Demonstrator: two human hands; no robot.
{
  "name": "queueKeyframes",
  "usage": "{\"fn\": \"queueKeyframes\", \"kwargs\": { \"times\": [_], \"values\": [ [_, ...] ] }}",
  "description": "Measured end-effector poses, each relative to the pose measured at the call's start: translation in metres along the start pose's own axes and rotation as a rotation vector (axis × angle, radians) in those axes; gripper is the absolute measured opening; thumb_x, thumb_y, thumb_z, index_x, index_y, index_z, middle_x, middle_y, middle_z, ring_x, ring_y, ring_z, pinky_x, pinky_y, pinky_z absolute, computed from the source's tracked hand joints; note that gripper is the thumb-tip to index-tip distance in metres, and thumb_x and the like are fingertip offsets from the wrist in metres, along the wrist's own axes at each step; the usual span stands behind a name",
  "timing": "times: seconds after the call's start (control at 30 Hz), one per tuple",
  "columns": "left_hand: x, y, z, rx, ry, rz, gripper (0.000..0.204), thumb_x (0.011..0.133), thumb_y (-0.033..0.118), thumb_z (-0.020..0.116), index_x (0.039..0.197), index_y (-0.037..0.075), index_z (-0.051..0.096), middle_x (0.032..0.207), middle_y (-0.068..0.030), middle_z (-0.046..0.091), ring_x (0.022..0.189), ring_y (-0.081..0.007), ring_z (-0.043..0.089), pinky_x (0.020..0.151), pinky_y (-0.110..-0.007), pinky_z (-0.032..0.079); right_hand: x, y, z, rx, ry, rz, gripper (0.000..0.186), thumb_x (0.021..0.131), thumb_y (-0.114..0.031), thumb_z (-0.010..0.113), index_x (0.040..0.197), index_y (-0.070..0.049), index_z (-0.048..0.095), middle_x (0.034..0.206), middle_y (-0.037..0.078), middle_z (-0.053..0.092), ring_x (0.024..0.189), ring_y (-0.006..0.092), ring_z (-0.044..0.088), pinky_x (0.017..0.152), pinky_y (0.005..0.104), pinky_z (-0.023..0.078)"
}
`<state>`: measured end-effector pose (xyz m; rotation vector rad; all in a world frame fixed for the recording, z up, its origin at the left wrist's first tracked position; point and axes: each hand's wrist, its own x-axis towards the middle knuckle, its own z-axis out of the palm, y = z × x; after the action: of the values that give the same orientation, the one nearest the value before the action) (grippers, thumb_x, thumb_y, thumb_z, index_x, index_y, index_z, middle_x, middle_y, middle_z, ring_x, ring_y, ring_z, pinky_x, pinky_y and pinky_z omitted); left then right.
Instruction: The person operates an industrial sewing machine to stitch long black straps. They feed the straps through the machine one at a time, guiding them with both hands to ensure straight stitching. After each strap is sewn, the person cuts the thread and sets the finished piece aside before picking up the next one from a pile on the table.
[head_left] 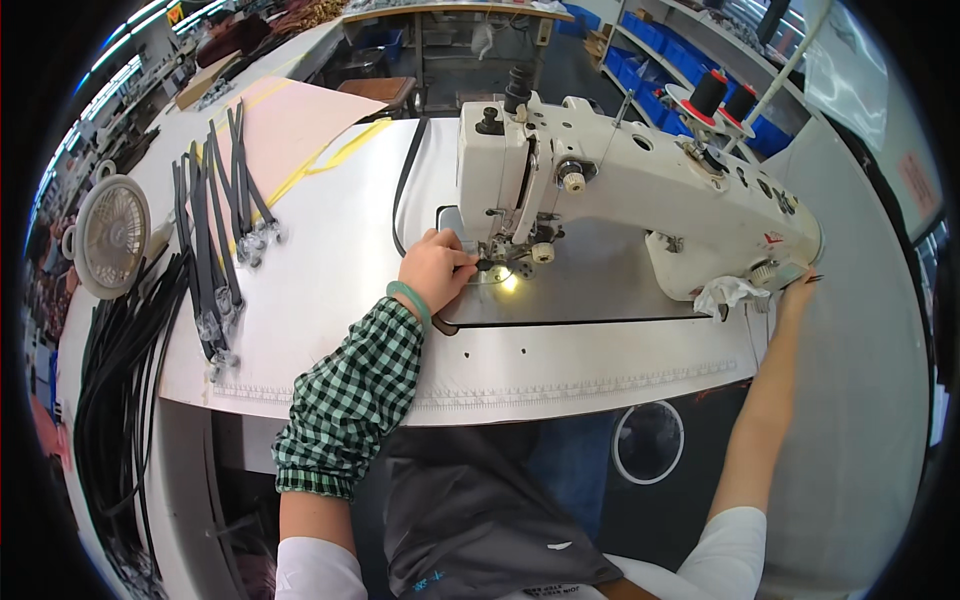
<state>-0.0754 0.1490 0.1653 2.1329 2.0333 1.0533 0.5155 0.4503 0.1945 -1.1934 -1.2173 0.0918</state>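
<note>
My left hand (434, 272), in a green-and-black checked sleeve cover, pinches the end of a black strap at the needle area of a white sewing machine (640, 160). The rest of that strap (402, 190) curves away behind the hand over the white table. A small lamp lights the plate just right of my fingertips. My right hand (797, 292) is at the machine's right end, beside the handwheel. Its fingers are curled and partly hidden; thin dark tips stick out past them, too small to name. A crumpled white cloth (728, 292) hangs from the machine near it.
Bundles of black straps with clear-wrapped ends (215, 250) lie on the table's left. Long black straps (110, 400) hang over its left edge below a small round fan (112, 235). Thread spools (708, 95) stand behind the machine. A printed ruler (560, 388) runs along the front edge.
</note>
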Motion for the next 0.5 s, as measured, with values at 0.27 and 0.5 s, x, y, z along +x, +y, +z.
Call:
{"fn": "queueKeyframes", "kwargs": {
  "times": [0.27,0.5],
  "values": [
    [-0.009,-0.009,-0.007,0.067,-0.001,-0.066,0.009,0.068,0.017,0.067,0.073,0.01,0.069,0.073,-0.0043,0.054,0.076,-0.0215,0.05,0.068,-0.032,0.044,-0.048,-0.036,0.034,0.462,-0.132,0.334,0.052,0.091,-0.042,0.034,0.113,0.004,0.045,0.11,0.014,0.052,0.1,0.0216,0.05,0.084,0.0318,0.04],
    [-0.006,-0.006,-0.007,0.066,0.003,-0.059,0.009,0.068,0.017,0.067,0.073,0.01,0.069,0.074,-0.0039,0.054,0.076,-0.0209,0.05,0.069,-0.032,0.045,0.031,-0.068,0.011,-0.305,-0.264,0.066,0.056,0.09,-0.043,0.033,0.113,0.006,0.046,0.111,0.019,0.052,0.101,0.0275,0.051,0.086,0.0353,0.038]
  ]
}}
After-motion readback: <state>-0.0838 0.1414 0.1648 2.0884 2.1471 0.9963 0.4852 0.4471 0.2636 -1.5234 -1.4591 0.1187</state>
